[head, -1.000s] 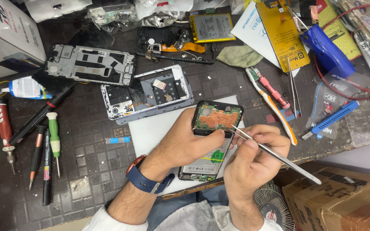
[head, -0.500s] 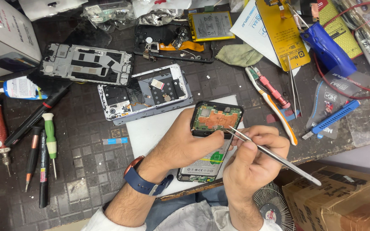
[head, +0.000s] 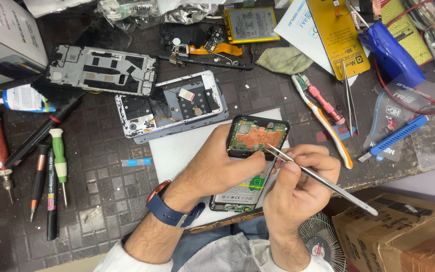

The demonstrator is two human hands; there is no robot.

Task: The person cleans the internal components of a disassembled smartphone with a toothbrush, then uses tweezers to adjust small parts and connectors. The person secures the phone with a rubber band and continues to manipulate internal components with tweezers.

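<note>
Little has moved since the earlier frames: the tweezers' tip (head: 270, 146) has crept slightly along the opened phone (head: 251, 151), the hands holding as before. The left hand (head: 217, 166) grips the phone's left side, pinning it on the white mat (head: 177, 151) near the tabletop's (head: 101, 201) front edge. The right hand (head: 298, 186) pinches the tweezers (head: 323, 181), tip on the orange-shielded board. The back is off, board and battery still seated. Loose frames (head: 169, 108) and screwdrivers (head: 59, 161) crowd the left; free room is scarce.
</note>
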